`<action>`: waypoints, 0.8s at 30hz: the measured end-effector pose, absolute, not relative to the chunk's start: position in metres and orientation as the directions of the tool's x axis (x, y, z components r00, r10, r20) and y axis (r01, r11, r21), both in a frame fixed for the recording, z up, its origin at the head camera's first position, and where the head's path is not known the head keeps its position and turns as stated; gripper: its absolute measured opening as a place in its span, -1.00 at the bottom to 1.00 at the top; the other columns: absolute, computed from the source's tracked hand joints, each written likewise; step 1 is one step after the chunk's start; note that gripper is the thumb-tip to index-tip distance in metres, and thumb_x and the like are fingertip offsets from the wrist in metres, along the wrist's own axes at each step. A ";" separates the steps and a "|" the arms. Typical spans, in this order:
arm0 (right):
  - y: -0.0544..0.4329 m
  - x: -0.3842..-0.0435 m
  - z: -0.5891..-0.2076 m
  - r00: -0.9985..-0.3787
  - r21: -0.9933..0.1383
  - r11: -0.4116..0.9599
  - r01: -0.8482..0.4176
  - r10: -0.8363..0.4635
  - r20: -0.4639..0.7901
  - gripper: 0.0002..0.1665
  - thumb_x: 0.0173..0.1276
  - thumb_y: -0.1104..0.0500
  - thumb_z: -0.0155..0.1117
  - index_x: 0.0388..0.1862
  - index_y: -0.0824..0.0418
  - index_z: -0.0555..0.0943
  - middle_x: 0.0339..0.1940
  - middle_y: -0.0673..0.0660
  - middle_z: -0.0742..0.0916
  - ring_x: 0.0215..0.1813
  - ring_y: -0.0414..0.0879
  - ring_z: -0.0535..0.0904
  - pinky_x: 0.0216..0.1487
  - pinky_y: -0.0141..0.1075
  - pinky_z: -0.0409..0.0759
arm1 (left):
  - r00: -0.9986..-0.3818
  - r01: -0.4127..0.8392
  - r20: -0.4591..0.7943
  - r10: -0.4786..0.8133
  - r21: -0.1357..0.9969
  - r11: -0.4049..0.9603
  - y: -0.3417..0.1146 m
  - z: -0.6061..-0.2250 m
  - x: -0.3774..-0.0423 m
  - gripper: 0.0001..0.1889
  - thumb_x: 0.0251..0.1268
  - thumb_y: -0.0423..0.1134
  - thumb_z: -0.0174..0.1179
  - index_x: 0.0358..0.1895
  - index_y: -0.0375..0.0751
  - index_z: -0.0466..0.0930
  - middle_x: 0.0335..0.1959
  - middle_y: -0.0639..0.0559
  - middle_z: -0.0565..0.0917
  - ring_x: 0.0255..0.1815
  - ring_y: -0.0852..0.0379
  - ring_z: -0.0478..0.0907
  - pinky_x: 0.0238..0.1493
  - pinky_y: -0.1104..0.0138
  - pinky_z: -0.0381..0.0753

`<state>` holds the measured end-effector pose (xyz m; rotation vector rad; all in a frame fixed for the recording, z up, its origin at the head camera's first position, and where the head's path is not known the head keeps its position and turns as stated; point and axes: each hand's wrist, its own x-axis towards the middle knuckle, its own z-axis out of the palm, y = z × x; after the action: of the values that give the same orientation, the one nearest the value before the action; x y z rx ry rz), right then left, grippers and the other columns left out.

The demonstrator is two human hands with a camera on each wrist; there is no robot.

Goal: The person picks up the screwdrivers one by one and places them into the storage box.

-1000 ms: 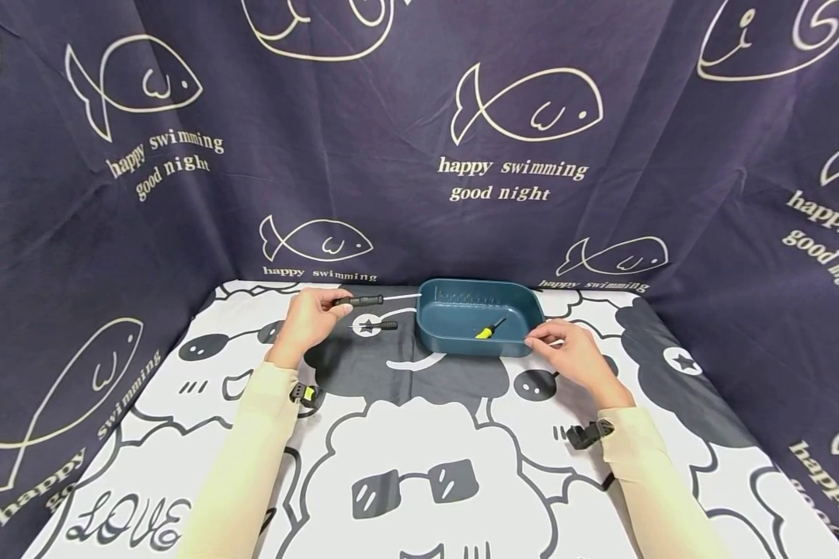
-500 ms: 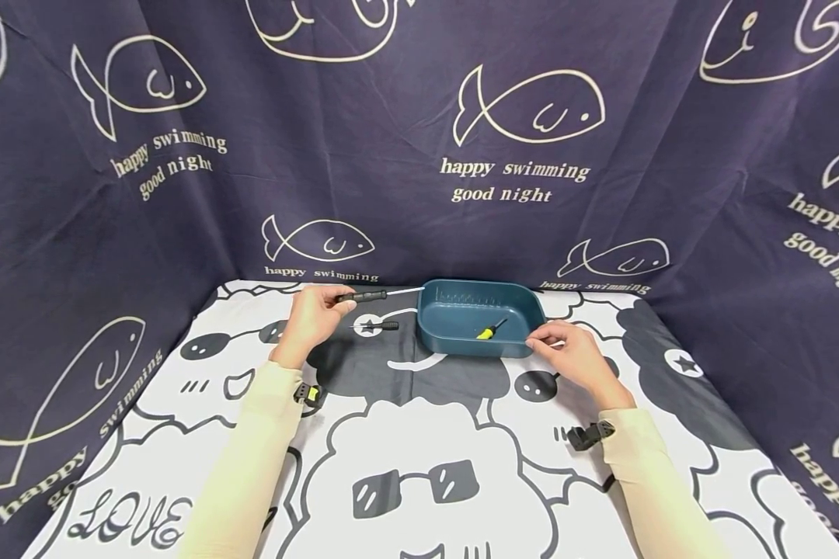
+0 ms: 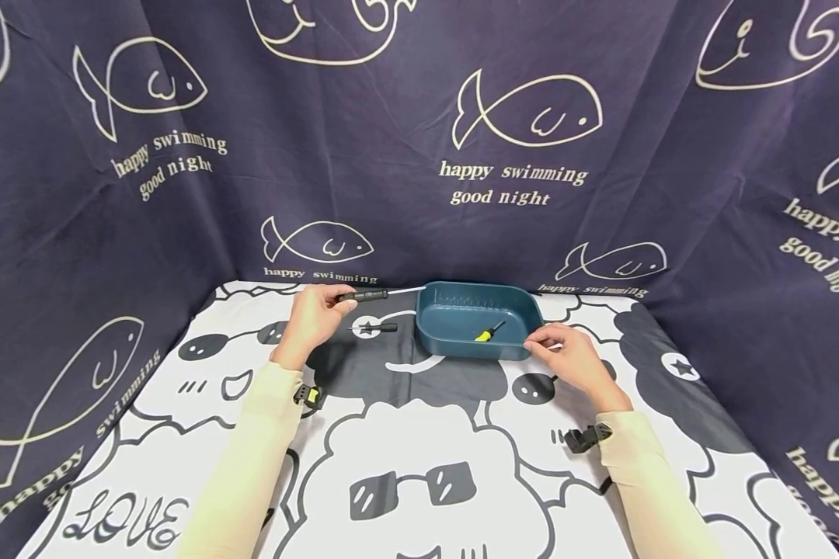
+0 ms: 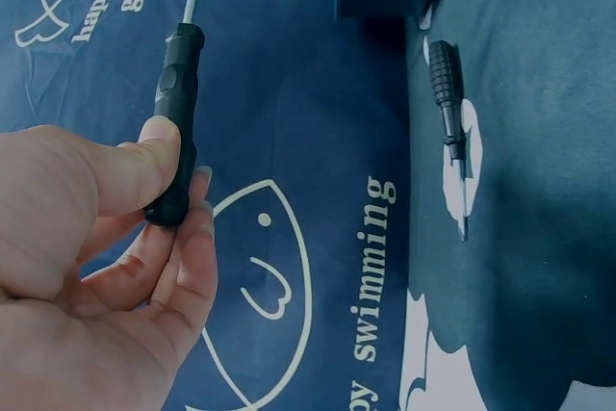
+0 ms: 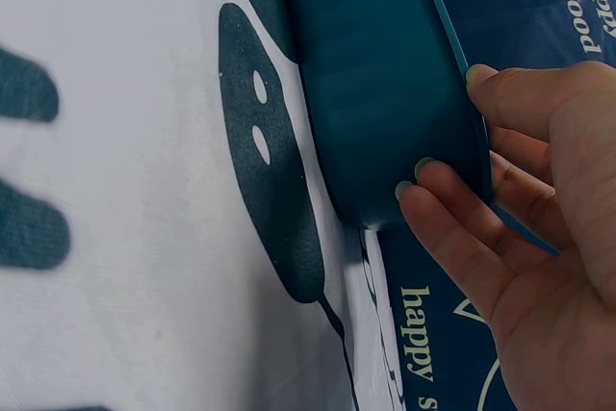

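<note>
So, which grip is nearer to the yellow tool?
The right grip: it holds the blue tray, right of the yellow tool; the left grip is beyond the tray's left end.

The person wears plain, pale cream-yellow cloth on both arms: a left sleeve [image 3: 245, 458] and a right sleeve [image 3: 650, 473], each long and narrowing to a close cuff at its far end. On the inner side of each cuff sits a small black device — the left device [image 3: 308, 396] with a bright yellow-green patch, the right device [image 3: 584, 439] blocky and dark (their finer details are too small to make out). Beyond the cuffs, the left hand [image 3: 315, 314] and right hand [image 3: 569, 355] are bare.
</note>
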<state>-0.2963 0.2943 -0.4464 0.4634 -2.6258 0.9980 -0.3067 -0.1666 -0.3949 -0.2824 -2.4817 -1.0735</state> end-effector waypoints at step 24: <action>0.294 -0.294 -0.444 -0.915 -0.592 0.711 -0.378 -0.191 0.355 -0.96 0.34 0.10 0.51 -0.25 0.01 0.81 -0.22 -0.04 0.78 -0.21 -0.07 0.72 -0.28 -0.41 0.61 | -0.883 0.353 0.470 -0.011 0.679 0.644 -0.147 -0.381 -0.304 -0.84 0.28 -0.28 0.43 -0.11 -0.12 0.84 -0.36 -0.03 0.80 -0.36 0.04 0.66 -0.23 0.18 0.53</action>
<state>-0.2940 0.2938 -0.4436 0.4510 -2.6516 1.0042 -0.3039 -0.1471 -0.3808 -0.2685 -2.4293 -1.1344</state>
